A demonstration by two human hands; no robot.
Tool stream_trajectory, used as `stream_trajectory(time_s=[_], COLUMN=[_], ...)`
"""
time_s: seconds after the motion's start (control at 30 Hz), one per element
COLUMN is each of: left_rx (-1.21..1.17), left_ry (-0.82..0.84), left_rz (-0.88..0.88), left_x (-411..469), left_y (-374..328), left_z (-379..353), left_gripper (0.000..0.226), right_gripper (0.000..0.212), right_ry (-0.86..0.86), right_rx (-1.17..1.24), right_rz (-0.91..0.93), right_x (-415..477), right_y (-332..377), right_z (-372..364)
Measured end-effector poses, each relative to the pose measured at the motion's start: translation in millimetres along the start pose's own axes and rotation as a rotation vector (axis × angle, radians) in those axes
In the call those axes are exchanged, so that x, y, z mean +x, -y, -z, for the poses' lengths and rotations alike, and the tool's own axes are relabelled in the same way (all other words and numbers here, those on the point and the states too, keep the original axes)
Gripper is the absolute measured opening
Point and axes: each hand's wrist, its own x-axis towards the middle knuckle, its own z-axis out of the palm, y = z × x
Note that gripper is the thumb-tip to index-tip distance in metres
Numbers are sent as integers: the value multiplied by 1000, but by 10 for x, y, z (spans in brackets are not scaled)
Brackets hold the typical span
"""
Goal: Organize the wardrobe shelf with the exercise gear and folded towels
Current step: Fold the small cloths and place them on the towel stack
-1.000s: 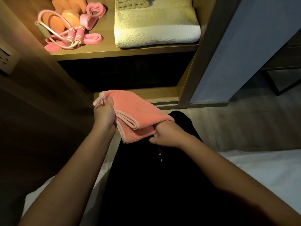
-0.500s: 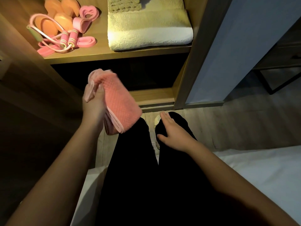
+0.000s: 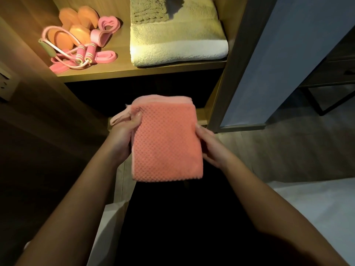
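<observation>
Folded pink towel point(image 3: 167, 143), centre of frame, held flat in the air in front of and below the lit wardrobe shelf point(image 3: 123, 72). The left hand point(image 3: 123, 139) pinches its left edge, thumb on top; the right hand point(image 3: 209, 148) clasps its right edge. On the shelf, upper left: orange dumbbells point(image 3: 76, 22), pink resistance bands point(image 3: 107, 25) and a skipping rope point(image 3: 84, 53), lying close together. Upper centre: a folded cream towel point(image 3: 178, 45) with a smaller grey-green towel point(image 3: 148, 10) stacked on it. White bed point(image 3: 317, 204), lower right.

a salmon-pink towel point(image 3: 167, 143) with a dotted waffle weave and paler pink trim — pink bands point(image 3: 103, 33) and orange dumbbells point(image 3: 76, 22) — a cream-and-white towel point(image 3: 178, 43).
</observation>
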Motion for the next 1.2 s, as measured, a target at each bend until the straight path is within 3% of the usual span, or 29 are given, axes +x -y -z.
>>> stream_trajectory(time_s=[0.1, 0.2, 0.37, 0.57, 0.7, 0.83, 0.93, 0.97, 1.03, 1.13, 1.2], left_rx=[280, 425, 449, 395, 277, 269, 329, 387, 558, 868, 906], left_ry=[-87, -226, -263, -458, -315, -88, -159, -190, -216, -240, -245], left_rz=[-51, -173, -30, -218, -109, 135, 139, 117, 35, -156, -214], left_x=[32, 88, 197, 137, 177, 132, 157, 175, 189, 218, 272], left_y=[111, 231, 397, 462, 449, 604, 673, 681, 688, 687, 673], left_z=[-32, -74, -79, -251, -188, -165, -205, -217, -248, -267, -255], left_gripper=[18, 19, 36, 23, 20, 34, 43, 42, 37, 25, 20], right_gripper=[16, 20, 20, 41, 43, 39, 38, 38, 47, 42, 37], right_ry=[-157, -283, -329, -609, -616, -617, -370, -332, -360, -504, -554], right_rx=[-153, -274, -355, -464, -470, -202, 142, 104, -239, -763, -784], right_rz=[83, 155, 115, 212, 134, -137, -306, -339, -328, -54, 76], right_x=[34, 45, -5, 56, 91, 84, 43, 24, -7, -2, 19], right_y=[47, 57, 42, 0, 55, 143, 132, 95, 9, -98, -89], right_z=[-72, -137, -193, -306, -231, -96, -12, 2, 4, -7, -8])
